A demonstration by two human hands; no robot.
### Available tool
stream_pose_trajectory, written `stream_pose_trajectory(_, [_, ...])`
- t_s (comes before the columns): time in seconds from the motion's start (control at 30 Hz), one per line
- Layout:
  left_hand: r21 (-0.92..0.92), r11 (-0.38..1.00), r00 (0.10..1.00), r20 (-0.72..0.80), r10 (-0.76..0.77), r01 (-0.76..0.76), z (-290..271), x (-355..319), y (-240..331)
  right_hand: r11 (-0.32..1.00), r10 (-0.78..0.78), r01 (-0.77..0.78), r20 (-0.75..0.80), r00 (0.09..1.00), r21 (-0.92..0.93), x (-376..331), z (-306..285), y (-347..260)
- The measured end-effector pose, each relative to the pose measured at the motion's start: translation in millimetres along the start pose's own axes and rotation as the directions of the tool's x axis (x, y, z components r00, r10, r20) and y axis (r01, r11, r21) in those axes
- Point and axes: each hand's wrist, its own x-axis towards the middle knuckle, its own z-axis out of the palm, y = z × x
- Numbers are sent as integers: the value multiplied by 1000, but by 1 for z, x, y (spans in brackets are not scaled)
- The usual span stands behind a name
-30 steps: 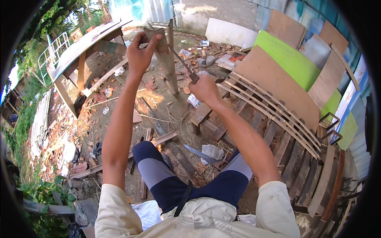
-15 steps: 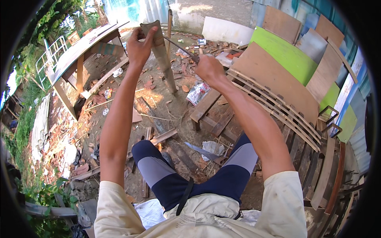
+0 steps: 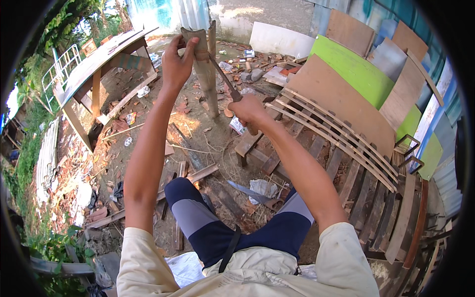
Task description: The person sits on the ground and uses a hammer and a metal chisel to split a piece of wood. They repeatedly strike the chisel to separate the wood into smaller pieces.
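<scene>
Left hand [image 3: 178, 64] is up near the top centre of the frame, thumb on one side and fingers on the other, pinching the top end of a grey-brown post [image 3: 205, 76]. The post leans a bit and runs down to the dirt just above the middle of the frame. There's a thinner upright stick [image 3: 212, 38] right behind it.

Right hand [image 3: 247, 110] is a little right of centre, fingers wrapped tight around the dark handle of a long thin tool [image 3: 225, 78]. The butt pokes out below the fist and the shaft slants up and left to the post's right edge near the top. Can't tell if the tip stops there or slips behind.

Lower down, by the right knee, a bluish blade [image 3: 246, 190] lies on the ground next to some crumpled white plastic [image 3: 263, 188]. Right side of the frame is pretty busy: light slats [image 3: 336, 141] lying over a row of dark planks, with a big brown panel [image 3: 341, 99] and a lime green one [image 3: 354, 74] leaning behind. Upper left has a beat-up table [image 3: 101, 62] beside a white metal frame [image 3: 60, 70].
</scene>
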Motion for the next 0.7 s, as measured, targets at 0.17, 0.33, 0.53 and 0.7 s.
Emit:
stream_pose_trajectory(0.17, [-58, 998, 997, 64, 33, -29, 11, -15, 11, 995, 71, -77, -91, 993, -63, 43, 36, 82])
stream_pose_trajectory(0.33, [-118, 993, 1000, -4, -7, 7, 7, 1, 4, 971, -109, 52, -238, 965, -234, 69, 51, 83])
stream_pose_trajectory(0.53, [-126, 992, 999, -32, -30, 25, -10, 3, -20, 927, -177, 93, -204, 963, -363, 62, 29, 43])
stream_pose_trajectory(0.7, [-141, 985, 994, -39, -106, 99, -19, 6, -31, 853, -189, 67, -186, 964, -517, 63, 16, 22])
